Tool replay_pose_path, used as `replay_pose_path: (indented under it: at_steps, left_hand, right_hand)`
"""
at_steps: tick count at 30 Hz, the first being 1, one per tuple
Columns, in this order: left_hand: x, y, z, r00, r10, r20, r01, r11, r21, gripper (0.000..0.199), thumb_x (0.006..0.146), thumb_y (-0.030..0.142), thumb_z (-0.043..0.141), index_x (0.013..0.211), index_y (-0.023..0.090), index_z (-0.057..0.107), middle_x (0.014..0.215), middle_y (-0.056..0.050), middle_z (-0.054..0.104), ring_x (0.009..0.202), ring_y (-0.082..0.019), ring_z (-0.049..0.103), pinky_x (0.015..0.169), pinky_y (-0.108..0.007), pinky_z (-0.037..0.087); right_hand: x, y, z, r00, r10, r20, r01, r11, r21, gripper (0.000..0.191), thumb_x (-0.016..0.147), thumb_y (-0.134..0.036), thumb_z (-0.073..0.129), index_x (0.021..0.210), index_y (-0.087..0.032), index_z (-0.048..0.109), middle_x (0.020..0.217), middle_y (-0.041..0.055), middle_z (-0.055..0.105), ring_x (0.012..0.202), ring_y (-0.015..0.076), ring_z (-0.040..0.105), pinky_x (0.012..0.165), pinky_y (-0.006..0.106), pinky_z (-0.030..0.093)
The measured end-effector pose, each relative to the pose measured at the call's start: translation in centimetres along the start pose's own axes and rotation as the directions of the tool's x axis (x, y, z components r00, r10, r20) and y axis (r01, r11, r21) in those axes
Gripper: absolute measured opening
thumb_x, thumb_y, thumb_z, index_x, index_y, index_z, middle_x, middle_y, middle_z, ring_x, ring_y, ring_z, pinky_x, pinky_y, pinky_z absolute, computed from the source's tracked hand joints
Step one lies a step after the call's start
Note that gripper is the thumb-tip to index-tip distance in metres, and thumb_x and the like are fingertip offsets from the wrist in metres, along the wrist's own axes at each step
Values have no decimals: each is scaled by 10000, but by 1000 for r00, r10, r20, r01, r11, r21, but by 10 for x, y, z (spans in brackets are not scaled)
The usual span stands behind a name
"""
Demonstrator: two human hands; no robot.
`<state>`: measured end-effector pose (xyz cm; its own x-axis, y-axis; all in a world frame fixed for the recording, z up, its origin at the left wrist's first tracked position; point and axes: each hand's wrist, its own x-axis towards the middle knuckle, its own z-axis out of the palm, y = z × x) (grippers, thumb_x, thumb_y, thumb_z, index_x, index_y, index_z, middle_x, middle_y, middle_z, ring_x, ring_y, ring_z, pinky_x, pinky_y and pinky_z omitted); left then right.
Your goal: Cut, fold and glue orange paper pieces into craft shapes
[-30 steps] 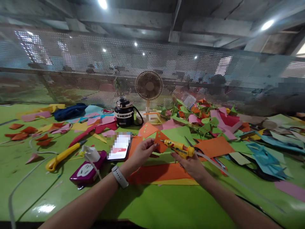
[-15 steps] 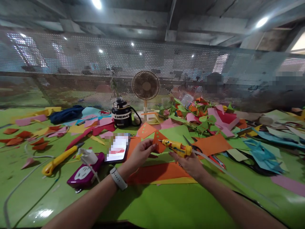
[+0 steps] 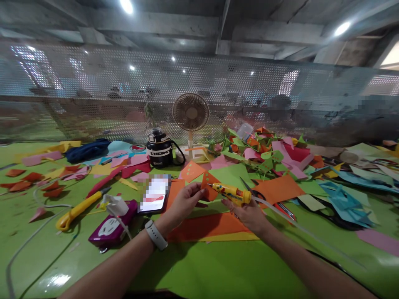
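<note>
My left hand [image 3: 190,198], with a pale watch strap on the wrist, pinches a small folded piece of orange paper [image 3: 209,192] that has green dots near its top. In my right hand [image 3: 245,212] is a yellow hot glue gun [image 3: 229,192] with printed pictures on its body. Its thin metal tip points left and lies at the orange paper; whether it touches cannot be made out. A pale cord [image 3: 289,222] trails from its back end to the right. Beneath both hands lie a wide orange sheet [image 3: 208,227] and a yellow edge under it.
Left of my hands are a phone [image 3: 153,195], a purple power strip [image 3: 109,230] and a yellow-handled tool [image 3: 77,211]. Behind stand a black bottle [image 3: 159,149] and a small fan [image 3: 190,112]. Scissors [image 3: 258,195] and a heap of paper scraps [image 3: 264,151] lie right.
Almost nothing differs. The whole view has shifted very slightly, and both hands keep their hold on the orange paper and the glue gun.
</note>
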<state>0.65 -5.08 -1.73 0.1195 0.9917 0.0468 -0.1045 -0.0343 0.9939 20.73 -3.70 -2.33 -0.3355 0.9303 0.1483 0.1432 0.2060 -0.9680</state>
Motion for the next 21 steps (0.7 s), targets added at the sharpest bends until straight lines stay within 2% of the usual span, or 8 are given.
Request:
replay_pose_path:
  at_steps: [6, 10, 14, 19, 21]
  left_hand:
    - [0, 0, 0, 1000, 6, 0, -6, 1000, 24, 391, 714, 500, 705, 906, 169, 626, 819, -23, 632, 747, -163, 611, 626, -283, 534]
    - [0, -1, -1, 1000, 9, 4, -9, 1000, 25, 397, 715, 505, 702, 894, 162, 619, 817, -24, 634, 738, -161, 609, 644, -296, 533]
    - [1, -1, -1, 1000, 19, 6, -19, 1000, 24, 368, 729, 484, 696, 895, 165, 619, 793, -14, 622, 727, -156, 604, 634, -289, 524]
    - [0, 0, 1, 1000, 25, 4, -25, 999, 23, 343, 731, 457, 694, 901, 168, 619, 793, -12, 625, 721, -152, 604, 629, -283, 521]
    - [0, 1, 1, 1000, 28, 2, -28, 999, 21, 323, 740, 443, 688, 906, 175, 620, 790, -8, 624, 721, -152, 607, 630, -285, 523]
  right_hand:
    - [-1, -6, -1, 999, 2, -32, -2, 1000, 9, 332, 706, -412, 697, 966, -206, 706, 1001, 69, 739, 962, 266, 682, 879, 413, 552]
    - [-2, -5, -1, 999, 27, -37, -25, 999, 30, 333, 689, -446, 700, 917, -204, 712, 952, 83, 743, 914, 270, 686, 809, 392, 568]
    - [-1, -2, -1, 999, 41, -32, -40, 999, 32, 338, 687, -452, 699, 909, -199, 709, 928, 89, 736, 912, 281, 681, 826, 399, 559]
    - [0, -2, -1, 998, 26, -50, -24, 999, 26, 245, 670, -397, 720, 857, -240, 700, 844, 75, 718, 897, 282, 672, 818, 436, 555]
    - [-1, -3, -1, 999, 14, -48, -13, 1000, 20, 205, 680, -387, 716, 839, -258, 697, 751, 52, 695, 814, 260, 670, 754, 417, 567]
